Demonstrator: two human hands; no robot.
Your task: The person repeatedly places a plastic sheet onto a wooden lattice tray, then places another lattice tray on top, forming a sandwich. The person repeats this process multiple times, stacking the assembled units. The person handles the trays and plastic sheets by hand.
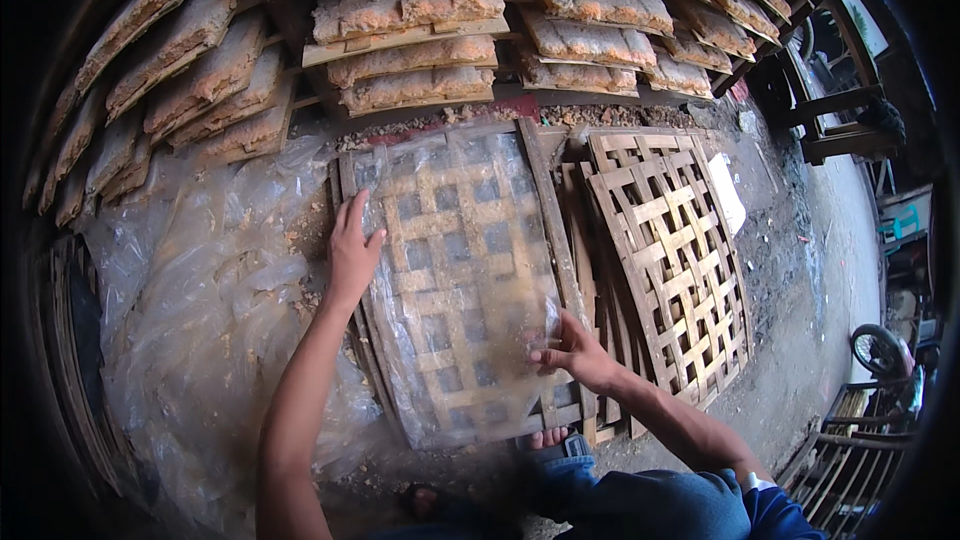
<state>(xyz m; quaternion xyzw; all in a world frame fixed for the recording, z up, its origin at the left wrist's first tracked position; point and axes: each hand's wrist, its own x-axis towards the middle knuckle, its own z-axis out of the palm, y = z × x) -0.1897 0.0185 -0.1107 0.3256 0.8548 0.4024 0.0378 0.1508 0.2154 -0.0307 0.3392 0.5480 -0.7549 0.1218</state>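
Plastic sheet [465, 285], probably light, limp, slippery; best held by edges; left grip [357, 240], ten o'clock, spreads; my right grip [552, 338], four o'clock, curls, pinch unclear.

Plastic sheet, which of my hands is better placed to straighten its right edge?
Probably your right hand: it's at the right edge of the plastic sheet, while your left hand is across at the left side.

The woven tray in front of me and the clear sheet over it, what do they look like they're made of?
Tray: probably bamboo or thin wood, dull-looking; flat tan strips cross over and under each other. Sheet: likely thin plastic, see-through and slightly shiny; the weave shows through it, and it crinkles along its edges.
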